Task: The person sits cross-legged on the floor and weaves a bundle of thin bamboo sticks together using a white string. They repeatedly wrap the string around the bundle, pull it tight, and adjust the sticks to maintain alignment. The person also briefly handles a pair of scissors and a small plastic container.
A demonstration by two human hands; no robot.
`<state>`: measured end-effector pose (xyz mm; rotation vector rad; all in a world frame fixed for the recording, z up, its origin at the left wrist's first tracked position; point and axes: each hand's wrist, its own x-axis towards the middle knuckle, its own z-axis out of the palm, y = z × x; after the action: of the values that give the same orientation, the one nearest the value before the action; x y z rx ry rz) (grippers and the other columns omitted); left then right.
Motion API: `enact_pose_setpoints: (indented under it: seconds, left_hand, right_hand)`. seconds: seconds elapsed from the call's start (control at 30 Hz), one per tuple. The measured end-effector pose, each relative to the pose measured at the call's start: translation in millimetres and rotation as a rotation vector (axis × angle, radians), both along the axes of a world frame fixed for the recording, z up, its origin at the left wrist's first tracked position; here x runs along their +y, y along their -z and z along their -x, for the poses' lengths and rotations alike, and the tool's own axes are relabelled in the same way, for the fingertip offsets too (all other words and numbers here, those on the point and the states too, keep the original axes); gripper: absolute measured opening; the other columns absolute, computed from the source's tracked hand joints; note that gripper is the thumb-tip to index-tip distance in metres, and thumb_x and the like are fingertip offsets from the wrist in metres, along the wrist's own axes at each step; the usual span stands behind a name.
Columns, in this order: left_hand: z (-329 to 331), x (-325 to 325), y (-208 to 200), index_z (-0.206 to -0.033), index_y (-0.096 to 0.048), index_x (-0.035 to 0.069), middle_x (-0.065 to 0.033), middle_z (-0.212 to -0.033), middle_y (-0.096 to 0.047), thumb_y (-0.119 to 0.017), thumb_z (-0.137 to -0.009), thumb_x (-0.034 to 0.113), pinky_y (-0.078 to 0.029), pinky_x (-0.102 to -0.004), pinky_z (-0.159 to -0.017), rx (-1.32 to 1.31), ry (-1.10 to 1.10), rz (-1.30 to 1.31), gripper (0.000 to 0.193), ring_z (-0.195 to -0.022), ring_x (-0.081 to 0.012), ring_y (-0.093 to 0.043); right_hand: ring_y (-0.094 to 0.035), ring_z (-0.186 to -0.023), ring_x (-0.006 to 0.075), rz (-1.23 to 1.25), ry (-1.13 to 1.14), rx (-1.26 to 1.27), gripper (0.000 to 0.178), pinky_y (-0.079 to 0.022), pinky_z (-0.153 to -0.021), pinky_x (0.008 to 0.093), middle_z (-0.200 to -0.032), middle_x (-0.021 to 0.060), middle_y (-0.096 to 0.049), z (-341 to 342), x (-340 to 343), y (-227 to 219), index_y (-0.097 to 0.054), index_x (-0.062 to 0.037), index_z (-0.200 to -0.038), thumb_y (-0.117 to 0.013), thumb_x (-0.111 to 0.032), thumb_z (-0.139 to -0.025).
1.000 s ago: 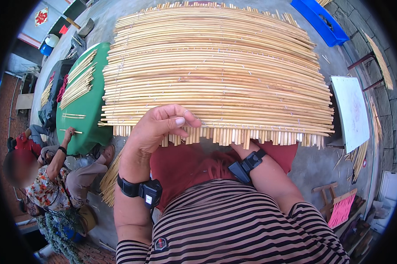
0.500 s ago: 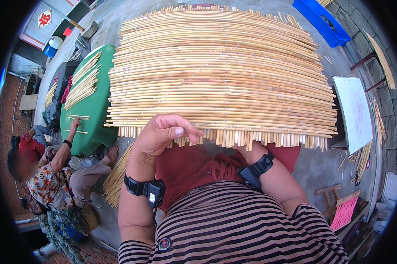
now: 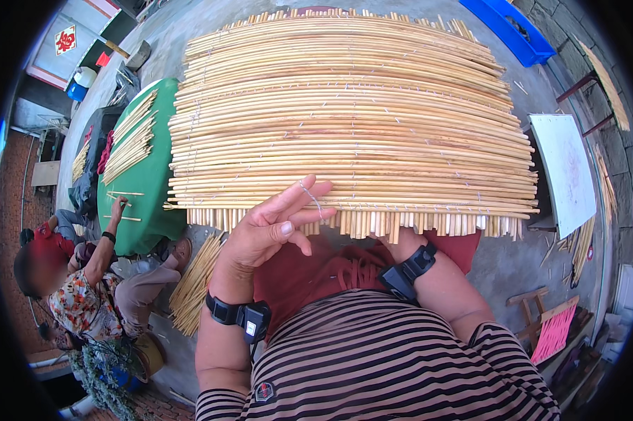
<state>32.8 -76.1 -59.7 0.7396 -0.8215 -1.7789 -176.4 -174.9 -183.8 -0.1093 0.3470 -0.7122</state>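
A large mat of straw-coloured reed sticks (image 3: 344, 133), bound by rows of pale string stitches, spreads out in front of me. My left hand (image 3: 278, 221) is over its near edge, left of the middle. The fingers are parted, and a thin pale string (image 3: 309, 195) is looped across them and held there. Most of my right hand (image 3: 405, 242) is hidden beneath the near edge of the mat; only the wrist and a bit of the hand show, so its fingers cannot be made out. Cut stick ends hang along that edge, above my red-clad lap.
At the left, a person sits by a green-covered table (image 3: 151, 203) and handles sticks. Loose sticks (image 3: 195, 288) lie on the floor beside me. A white board (image 3: 563, 172) leans at the right, near a pink-strung wooden frame (image 3: 556, 331). A blue crate (image 3: 513, 31) stands at the far right.
My left hand has opened out from a pinch, fingers now parted with the string across them. It has shifted slightly right. My right hand stays under the mat's edge.
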Motion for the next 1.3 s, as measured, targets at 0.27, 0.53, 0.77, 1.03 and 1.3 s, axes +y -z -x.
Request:
enact_pose_setpoints:
  seconds: [0.27, 0.53, 0.77, 1.03, 1.3]
  left_hand:
    - [9, 7, 20, -0.149, -0.034, 0.013, -0.0141, -0.161, -0.010, -0.064, -0.089, 0.011, -0.046, -0.0418, -0.099, 0.024, -0.041, 0.206, 0.067, -0.145, -0.0380, -0.019]
    - [27, 21, 26, -0.147, -0.037, 0.009, -0.0169, -0.161, -0.007, -0.070, -0.084, 0.015, -0.026, -0.0449, -0.114, -0.099, -0.120, 0.278, 0.071, -0.148, -0.0360, -0.012]
    - [19, 26, -5, -0.122, -0.059, -0.003, -0.0222, -0.105, -0.067, -0.064, -0.092, 0.023, -0.051, -0.0359, -0.088, 0.025, -0.153, 0.019, 0.040, -0.111, -0.0341, -0.061]
    - [30, 21, -14, -0.096, -0.071, -0.002, -0.0116, -0.077, -0.066, -0.065, -0.089, 0.015, -0.048, -0.0272, -0.066, -0.422, -0.111, -0.217, 0.019, -0.064, -0.0158, -0.058]
    - [14, 35, 1, -0.106, -0.072, 0.007, -0.0234, -0.131, -0.057, -0.067, -0.086, 0.015, -0.037, -0.0500, -0.101, -0.187, -0.209, 0.398, 0.022, -0.126, -0.0396, -0.047]
  right_hand:
    - [-0.063, -0.081, 0.0214, -0.064, -0.230, -0.243, 0.075, -0.048, -0.055, 0.0310, -0.112, 0.0134, -0.063, -4, 3, 10, -0.047, -0.0073, -0.133, -0.035, -0.069, -0.092]
    - [-0.051, -0.050, 0.0113, 0.367, -0.258, -0.041, 0.049, -0.038, -0.042, 0.0244, -0.073, 0.0038, -0.061, -1, 18, -6, -0.059, -0.0087, -0.110, -0.058, -0.053, -0.090]
    - [-0.054, -0.055, 0.0094, 0.932, -0.355, 0.620, 0.026, -0.044, -0.050, 0.0238, -0.064, -0.0010, -0.057, 26, 26, -43, -0.064, -0.0055, -0.100, -0.074, -0.024, -0.084]
    - [-0.050, -0.056, 0.0091, 0.861, -0.324, 0.547, 0.021, -0.041, -0.048, 0.0240, -0.067, -0.0003, -0.055, 15, 43, -31, -0.064, -0.0066, -0.093, -0.069, -0.027, -0.089]
    - [-0.059, -0.057, 0.0117, 1.310, 0.099, 0.752, 0.025, -0.045, -0.050, 0.0225, -0.070, 0.0063, -0.063, 1, 36, 0, -0.062, -0.0041, -0.099, -0.064, -0.027, -0.090]
